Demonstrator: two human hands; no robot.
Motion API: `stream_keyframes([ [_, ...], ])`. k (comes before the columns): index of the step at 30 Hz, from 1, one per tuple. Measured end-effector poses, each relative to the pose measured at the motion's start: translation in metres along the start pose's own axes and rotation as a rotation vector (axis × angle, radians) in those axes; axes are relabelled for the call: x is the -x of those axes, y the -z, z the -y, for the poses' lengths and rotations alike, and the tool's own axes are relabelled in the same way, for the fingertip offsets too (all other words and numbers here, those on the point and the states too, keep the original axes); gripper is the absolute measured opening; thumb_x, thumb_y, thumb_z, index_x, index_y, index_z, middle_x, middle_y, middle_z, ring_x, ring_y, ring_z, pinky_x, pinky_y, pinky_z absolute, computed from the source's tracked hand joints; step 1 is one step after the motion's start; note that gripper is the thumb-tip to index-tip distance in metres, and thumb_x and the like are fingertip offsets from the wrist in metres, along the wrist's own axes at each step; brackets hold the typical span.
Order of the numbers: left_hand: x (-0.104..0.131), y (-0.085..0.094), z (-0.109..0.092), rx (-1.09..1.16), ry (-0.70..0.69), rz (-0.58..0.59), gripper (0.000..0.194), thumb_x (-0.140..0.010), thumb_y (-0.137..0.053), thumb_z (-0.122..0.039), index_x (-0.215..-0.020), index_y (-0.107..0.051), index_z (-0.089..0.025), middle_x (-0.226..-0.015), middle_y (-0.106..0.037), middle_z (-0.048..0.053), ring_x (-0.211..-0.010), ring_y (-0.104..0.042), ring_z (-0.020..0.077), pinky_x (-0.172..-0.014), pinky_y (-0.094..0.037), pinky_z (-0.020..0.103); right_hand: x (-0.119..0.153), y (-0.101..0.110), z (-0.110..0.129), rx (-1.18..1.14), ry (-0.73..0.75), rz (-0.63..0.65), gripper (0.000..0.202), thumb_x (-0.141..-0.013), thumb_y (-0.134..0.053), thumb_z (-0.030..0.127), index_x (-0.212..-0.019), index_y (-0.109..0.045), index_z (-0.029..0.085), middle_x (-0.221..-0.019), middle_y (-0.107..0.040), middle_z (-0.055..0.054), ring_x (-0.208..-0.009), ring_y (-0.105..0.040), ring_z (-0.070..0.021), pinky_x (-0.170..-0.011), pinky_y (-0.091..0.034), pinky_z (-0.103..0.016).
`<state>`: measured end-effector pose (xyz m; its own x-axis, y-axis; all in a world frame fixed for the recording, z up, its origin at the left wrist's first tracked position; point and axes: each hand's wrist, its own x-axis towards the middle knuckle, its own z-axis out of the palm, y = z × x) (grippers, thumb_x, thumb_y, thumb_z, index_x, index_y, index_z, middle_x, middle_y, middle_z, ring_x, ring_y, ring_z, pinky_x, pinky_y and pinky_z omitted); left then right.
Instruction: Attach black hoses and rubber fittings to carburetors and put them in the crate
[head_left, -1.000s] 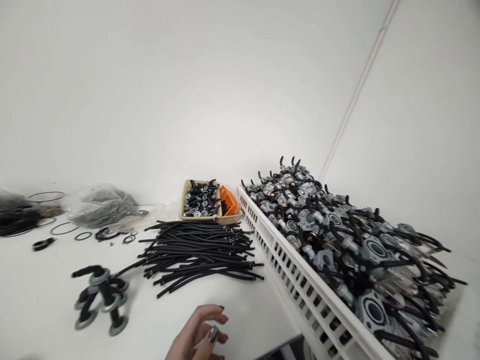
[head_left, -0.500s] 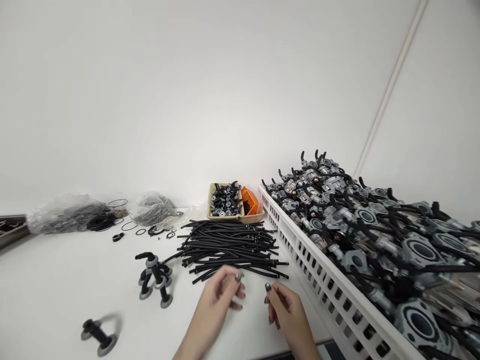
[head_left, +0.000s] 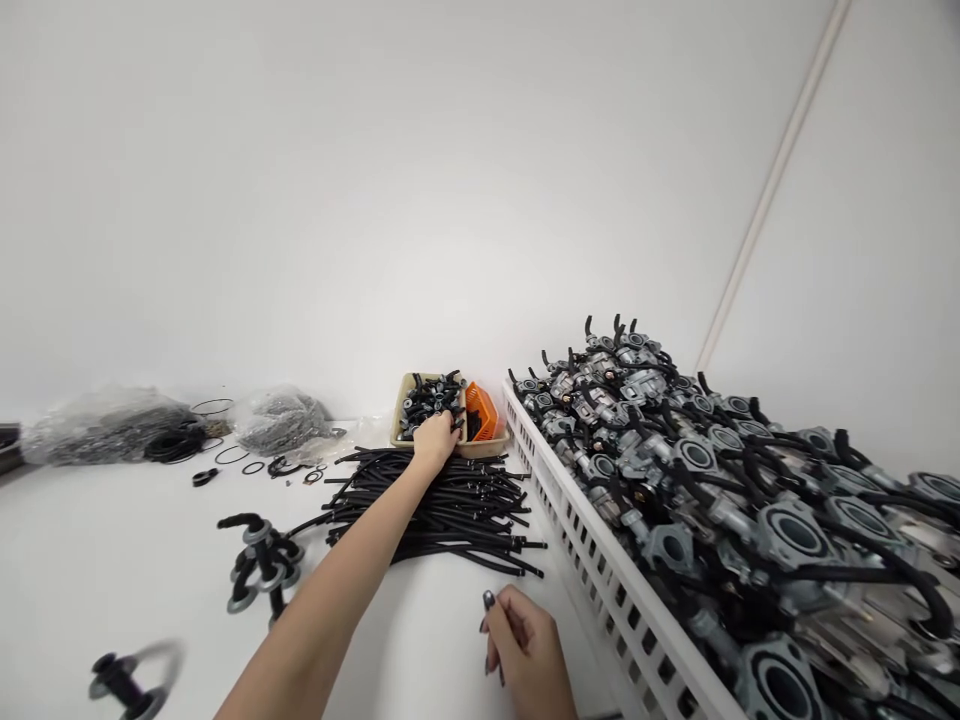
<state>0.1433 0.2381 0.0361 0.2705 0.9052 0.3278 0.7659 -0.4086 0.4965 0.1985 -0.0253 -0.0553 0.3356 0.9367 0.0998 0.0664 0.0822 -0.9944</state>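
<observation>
My left hand [head_left: 436,437] reaches into a yellow bin [head_left: 395,425], its fingers curled down among small black rubber parts with grey round ends [head_left: 427,395]. What the fingertips grip is hidden. Under the left forearm lies a pile of black rubber hoses [head_left: 457,500]. Low over the white table, my right hand [head_left: 527,645] is loosely curled, thumb and fingers a little apart, with nothing visible in it. Left of my forearm stands a cluster of black parts with grey discs [head_left: 262,560]. A blurred single part [head_left: 124,685] is nearer the front.
A white slotted crate [head_left: 592,540], heaped with metal carburetor-like parts [head_left: 690,455] bearing black hoses, flanks the right side. An orange basket [head_left: 484,410] is beside the yellow bin. Plastic bags [head_left: 277,418], black rings [head_left: 232,453] and a black clip-like piece [head_left: 204,477] lie back left.
My left hand has moved forward from above the table into the yellow bin. My right hand stays low near the front, still curled. The view has shifted slightly to the right.
</observation>
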Motion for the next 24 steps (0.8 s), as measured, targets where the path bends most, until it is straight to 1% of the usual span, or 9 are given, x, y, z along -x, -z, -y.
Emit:
stream_keyframes([
  [3,-0.004,-0.001,0.003,-0.031,-0.016,-0.031,0.03,-0.091,-0.06,-0.034,-0.115,-0.06,-0.016,-0.115,-0.063,0.009,-0.099,-0.063,0.0214,-0.085,-0.054,0.043,0.001,-0.001,0.003,-0.017,0.004,-0.014,0.035,-0.085,-0.053,0.045,-0.06,-0.048,0.021,-0.044,-0.04,0.006,-0.045,-0.034,-0.0105,-0.05,-0.025,-0.025],
  [6,0.0,0.006,-0.001,-0.013,-0.064,-0.118,0.03,-0.091,-0.059,-0.034,-0.115,-0.06,-0.015,-0.115,-0.063,0.009,-0.1,-0.063,0.0216,-0.086,-0.053,0.044,0.002,0.0,0.005,-0.007,0.0,-0.009,0.033,-0.086,-0.052,0.043,-0.061,-0.048,0.02,-0.047,-0.041,0.006,-0.046,-0.035,-0.0105,-0.05,-0.026,-0.025],
  [10,0.028,0.024,-0.016,0.067,-0.185,-0.224,0.023,-0.095,-0.052,-0.029,-0.112,-0.056,-0.015,-0.107,-0.065,0.008,-0.097,-0.064,0.021,-0.086,-0.052,0.041,0.002,0.003,0.005,0.018,0.0,0.028,0.032,-0.087,-0.051,0.041,-0.062,-0.048,0.02,-0.05,-0.044,0.005,-0.049,-0.037,-0.0109,-0.051,-0.027,-0.024],
  [13,0.073,0.043,-0.029,0.129,-0.323,-0.21,0.011,-0.095,-0.049,-0.026,-0.103,-0.053,-0.02,-0.096,-0.068,0.005,-0.089,-0.066,0.0186,-0.079,-0.051,0.032,0.003,0.005,0.002,0.019,0.006,0.045,0.032,-0.087,-0.05,0.041,-0.063,-0.049,0.02,-0.051,-0.044,0.005,-0.05,-0.038,-0.0112,-0.051,-0.028,-0.024],
  [15,0.114,0.054,-0.033,0.143,-0.424,-0.171,0.01,-0.092,-0.056,-0.029,-0.098,-0.053,-0.023,-0.092,-0.068,0.001,-0.085,-0.065,0.0181,-0.078,-0.05,0.031,0.005,0.005,0.001,0.023,0.009,0.041,0.033,-0.087,-0.052,0.042,-0.063,-0.05,0.02,-0.051,-0.044,0.005,-0.05,-0.038,-0.0113,-0.05,-0.027,-0.024],
  [17,0.16,0.06,-0.03,0.144,-0.478,-0.146,0.008,-0.091,-0.057,-0.029,-0.097,-0.055,-0.024,-0.089,-0.067,0.0,-0.081,-0.064,0.0181,-0.077,-0.05,0.032,0.007,0.006,0.001,0.037,0.018,0.04,0.034,-0.087,-0.052,0.044,-0.063,-0.05,0.02,-0.052,-0.044,0.005,-0.05,-0.039,-0.0115,-0.05,-0.027,-0.024],
  [19,0.207,0.061,-0.02,0.217,-0.497,-0.156,0.011,-0.094,-0.052,-0.026,-0.105,-0.055,-0.025,-0.089,-0.065,0.002,-0.081,-0.063,0.0168,-0.073,-0.051,0.03,0.008,0.007,0.002,0.058,0.031,0.039,0.035,-0.087,-0.051,0.045,-0.064,-0.052,0.02,-0.052,-0.044,0.004,-0.051,-0.04,-0.0121,-0.051,-0.029,-0.024],
  [21,0.248,0.059,-0.002,0.324,-0.393,-0.249,0.02,-0.095,-0.05,-0.021,-0.114,-0.051,-0.024,-0.084,-0.061,0.001,-0.075,-0.062,0.0143,-0.068,-0.052,0.025,0.009,0.008,0.003,0.079,0.037,0.04,0.036,-0.088,-0.051,0.047,-0.064,-0.053,0.019,-0.053,-0.046,0.004,-0.052,-0.042,-0.0127,-0.052,-0.031,-0.025],
  [24,0.294,0.061,0.034,0.287,-0.296,-0.33,0.023,-0.094,-0.051,-0.018,-0.116,-0.053,-0.025,-0.089,-0.062,0.002,-0.08,-0.063,0.0145,-0.066,-0.053,0.023,0.01,0.009,0.003,0.098,0.022,0.041,0.038,-0.087,-0.052,0.05,-0.065,-0.055,0.019,-0.054,-0.048,0.003,-0.053,-0.043,-0.0134,-0.053,-0.033,-0.025],
])
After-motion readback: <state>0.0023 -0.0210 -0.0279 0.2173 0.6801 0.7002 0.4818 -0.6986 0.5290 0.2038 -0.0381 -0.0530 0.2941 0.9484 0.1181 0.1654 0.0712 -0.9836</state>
